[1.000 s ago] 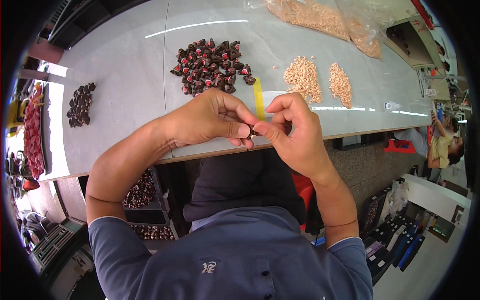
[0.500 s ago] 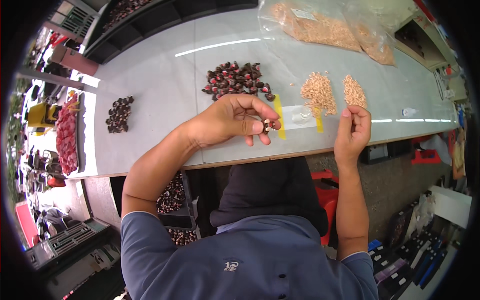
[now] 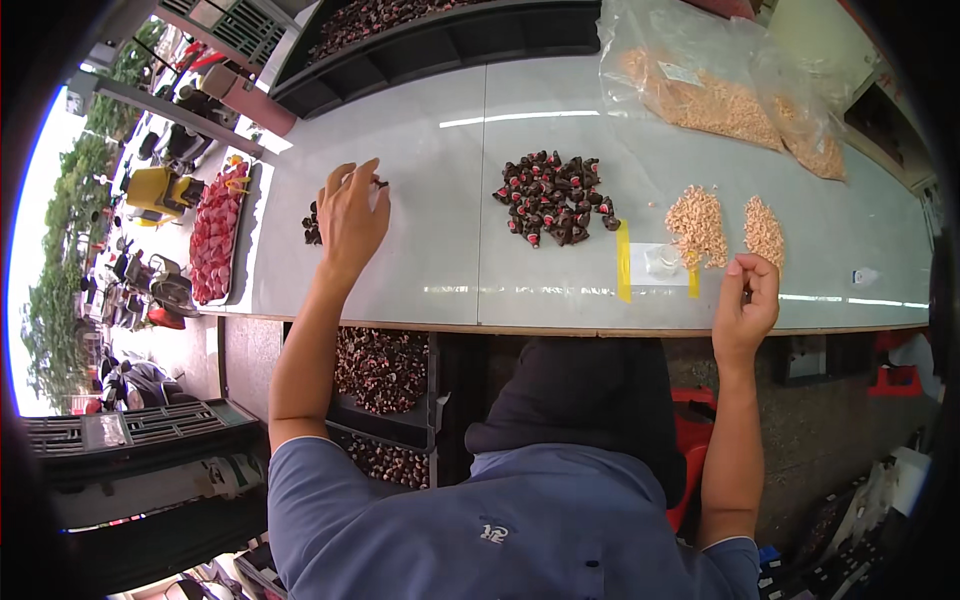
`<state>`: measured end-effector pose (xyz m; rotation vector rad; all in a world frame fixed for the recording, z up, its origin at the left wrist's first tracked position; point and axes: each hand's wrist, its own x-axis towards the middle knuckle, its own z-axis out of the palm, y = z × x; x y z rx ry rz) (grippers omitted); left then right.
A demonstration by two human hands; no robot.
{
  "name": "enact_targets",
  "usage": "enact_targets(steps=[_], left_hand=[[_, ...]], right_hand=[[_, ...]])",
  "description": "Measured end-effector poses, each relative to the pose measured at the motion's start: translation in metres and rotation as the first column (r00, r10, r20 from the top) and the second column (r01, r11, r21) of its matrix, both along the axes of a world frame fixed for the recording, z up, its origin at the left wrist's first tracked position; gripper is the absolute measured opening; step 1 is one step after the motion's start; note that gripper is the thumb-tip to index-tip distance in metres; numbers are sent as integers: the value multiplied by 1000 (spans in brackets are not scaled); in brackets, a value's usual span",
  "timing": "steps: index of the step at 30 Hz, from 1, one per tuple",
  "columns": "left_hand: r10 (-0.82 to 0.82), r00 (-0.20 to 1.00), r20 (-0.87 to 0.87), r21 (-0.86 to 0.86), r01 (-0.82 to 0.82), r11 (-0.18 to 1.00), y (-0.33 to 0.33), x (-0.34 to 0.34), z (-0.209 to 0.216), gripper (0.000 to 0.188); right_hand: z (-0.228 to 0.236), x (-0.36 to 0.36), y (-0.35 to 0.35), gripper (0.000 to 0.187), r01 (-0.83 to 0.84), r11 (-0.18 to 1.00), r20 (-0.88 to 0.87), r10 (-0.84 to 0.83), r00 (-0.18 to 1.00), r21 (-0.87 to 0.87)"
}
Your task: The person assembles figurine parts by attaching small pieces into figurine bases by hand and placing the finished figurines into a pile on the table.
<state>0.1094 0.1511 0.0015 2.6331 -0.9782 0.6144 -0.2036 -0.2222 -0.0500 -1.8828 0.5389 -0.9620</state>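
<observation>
My left hand (image 3: 352,215) is raised over the small dark pile (image 3: 312,226) at the left of the table and covers most of it. Its thumb and fingers curl round a small dark piece (image 3: 380,183), only part of which shows. Near the table's front right, my right hand (image 3: 748,305) has its thumb and fingertips pinched together; whatever is between them cannot be made out. Just beyond it lies a narrow heap of pale beige bits (image 3: 764,232), with a wider beige heap (image 3: 697,225) to its left. A larger pile of dark, red-marked pieces (image 3: 556,198) sits mid-table.
Yellow tape strips (image 3: 624,262) flank a white patch on the grey table (image 3: 400,270). Clear bags of beige bits (image 3: 720,105) lie at the far right. A black tray (image 3: 430,55) stands at the back left. Filled crates (image 3: 385,370) sit below the table edge.
My left hand has swung left from beside the middle pile to the small left pile, carrying the dark piece. The view has shifted left. My right hand stays pinched by the beige heap.
</observation>
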Motion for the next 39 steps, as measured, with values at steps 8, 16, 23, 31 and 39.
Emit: enact_targets(steps=[8,16,23,31,39], left_hand=[[98,980,172,146,-124,981,7,-9,0,36],[-540,820,-187,-118,527,842,-75,-62,13,33],[-583,809,-73,-60,580,812,-82,-69,-2,25],[-518,849,-103,-150,502,852,-55,-78,-2,20],[-250,929,-272,-94,233,968,-67,-95,-2,23]], right_hand=[[5,2,1,8,-16,999,-17,15,1000,-41],[9,2,4,6,1,998,-13,-2,1000,-58],[8,5,5,6,-2,998,18,3,1000,-67],[7,6,4,6,0,995,28,3,1000,-97],[9,4,5,7,14,995,31,-11,999,-102]])
